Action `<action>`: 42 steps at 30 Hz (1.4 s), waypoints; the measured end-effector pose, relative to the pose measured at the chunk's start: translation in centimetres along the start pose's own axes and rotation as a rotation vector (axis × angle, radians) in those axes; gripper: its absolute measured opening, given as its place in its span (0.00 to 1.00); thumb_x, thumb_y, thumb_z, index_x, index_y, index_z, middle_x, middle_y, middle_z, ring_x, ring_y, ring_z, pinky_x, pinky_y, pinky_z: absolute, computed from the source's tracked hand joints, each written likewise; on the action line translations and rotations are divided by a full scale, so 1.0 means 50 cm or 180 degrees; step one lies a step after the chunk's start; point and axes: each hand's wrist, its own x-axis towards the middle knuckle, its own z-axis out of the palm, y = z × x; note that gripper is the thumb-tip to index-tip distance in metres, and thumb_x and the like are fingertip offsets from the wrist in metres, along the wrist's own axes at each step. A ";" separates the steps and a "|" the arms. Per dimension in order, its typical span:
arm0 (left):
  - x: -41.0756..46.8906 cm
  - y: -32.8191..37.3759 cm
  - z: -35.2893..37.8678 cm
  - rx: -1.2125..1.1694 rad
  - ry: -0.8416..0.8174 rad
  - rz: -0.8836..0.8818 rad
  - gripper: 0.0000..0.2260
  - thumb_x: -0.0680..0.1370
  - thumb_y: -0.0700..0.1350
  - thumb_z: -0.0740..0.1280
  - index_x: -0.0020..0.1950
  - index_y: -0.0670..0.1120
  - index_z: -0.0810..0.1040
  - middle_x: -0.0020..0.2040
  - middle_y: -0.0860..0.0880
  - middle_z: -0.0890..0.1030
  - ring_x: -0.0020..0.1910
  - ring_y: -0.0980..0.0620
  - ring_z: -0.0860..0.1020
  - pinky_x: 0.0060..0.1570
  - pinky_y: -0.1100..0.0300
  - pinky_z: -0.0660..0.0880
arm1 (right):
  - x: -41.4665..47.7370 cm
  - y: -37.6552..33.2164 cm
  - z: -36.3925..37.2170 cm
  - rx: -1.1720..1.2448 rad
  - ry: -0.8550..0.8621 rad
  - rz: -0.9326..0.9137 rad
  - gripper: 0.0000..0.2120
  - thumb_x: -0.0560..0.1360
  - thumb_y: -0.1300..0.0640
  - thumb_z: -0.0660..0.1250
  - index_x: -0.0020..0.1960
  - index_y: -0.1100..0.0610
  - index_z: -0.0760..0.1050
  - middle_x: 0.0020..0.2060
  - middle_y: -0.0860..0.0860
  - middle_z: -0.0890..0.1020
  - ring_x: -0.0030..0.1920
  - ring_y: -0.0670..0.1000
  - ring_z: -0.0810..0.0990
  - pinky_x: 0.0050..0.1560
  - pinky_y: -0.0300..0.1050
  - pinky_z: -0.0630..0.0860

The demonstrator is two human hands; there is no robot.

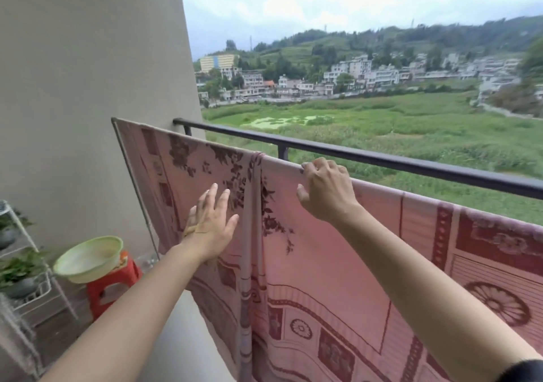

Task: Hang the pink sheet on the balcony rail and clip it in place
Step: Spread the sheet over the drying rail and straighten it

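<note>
The pink sheet [317,252], patterned with dark red flowers and borders, hangs draped over a thin drying bar just inside the black balcony rail [411,161]. It spans from the left wall to the right edge of view. A vertical fold bunches at its middle. My left hand [210,223] lies flat and open against the sheet's left part, fingers spread. My right hand [326,187] is curled over the sheet's top edge, gripping the cloth on the bar. No clips show.
A pale green basin [88,259] sits on a red plastic stool [113,286] at lower left. A white wire rack with potted plants [20,270] stands at the left edge. A beige wall [88,58] closes the balcony's left end. Fields and houses lie beyond.
</note>
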 end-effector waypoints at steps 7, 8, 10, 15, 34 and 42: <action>0.283 -0.126 0.051 0.0022 0.0221 0.0230 0.25 0.83 0.53 0.51 0.80 0.51 0.49 0.80 0.51 0.47 0.78 0.51 0.45 0.75 0.48 0.47 | 0.193 -0.075 0.109 -0.0089 -0.0110 -0.0100 0.19 0.81 0.44 0.50 0.52 0.56 0.73 0.45 0.55 0.81 0.45 0.58 0.80 0.38 0.50 0.69; 0.320 -0.136 0.056 0.0013 0.0382 0.0333 0.25 0.84 0.52 0.51 0.80 0.50 0.51 0.80 0.49 0.48 0.78 0.51 0.46 0.75 0.48 0.47 | 0.211 -0.084 0.113 -0.0068 -0.0197 -0.0143 0.19 0.81 0.44 0.49 0.51 0.56 0.72 0.42 0.54 0.79 0.43 0.58 0.79 0.38 0.50 0.68; 0.384 -0.149 0.063 -0.0043 0.0759 0.0644 0.23 0.84 0.52 0.50 0.79 0.49 0.56 0.80 0.47 0.54 0.78 0.48 0.51 0.74 0.47 0.49 | 0.239 -0.103 0.117 -0.0011 -0.0303 -0.0165 0.17 0.81 0.44 0.50 0.49 0.56 0.69 0.38 0.52 0.74 0.39 0.58 0.74 0.37 0.50 0.66; 0.500 -0.148 0.098 -0.0094 0.1126 0.2093 0.20 0.83 0.50 0.51 0.73 0.48 0.68 0.72 0.46 0.71 0.73 0.45 0.66 0.71 0.41 0.58 | 0.256 -0.128 0.128 0.0024 -0.0274 0.0097 0.16 0.76 0.43 0.53 0.43 0.55 0.67 0.29 0.50 0.70 0.31 0.53 0.69 0.34 0.50 0.64; 0.628 -0.251 0.037 -0.2353 0.0482 0.2629 0.07 0.76 0.44 0.70 0.53 0.47 0.85 0.49 0.49 0.86 0.50 0.52 0.83 0.54 0.53 0.79 | 0.193 -0.221 0.086 -0.0211 0.0408 0.1655 0.09 0.80 0.56 0.65 0.55 0.59 0.81 0.51 0.53 0.80 0.49 0.56 0.81 0.51 0.53 0.79; 0.709 -0.399 0.016 -0.1672 0.0794 0.1500 0.12 0.80 0.49 0.64 0.56 0.45 0.82 0.52 0.39 0.84 0.53 0.37 0.80 0.53 0.48 0.75 | 0.157 -0.214 0.080 -0.0594 0.0633 0.2239 0.10 0.81 0.55 0.62 0.56 0.60 0.79 0.54 0.57 0.79 0.51 0.60 0.80 0.53 0.56 0.78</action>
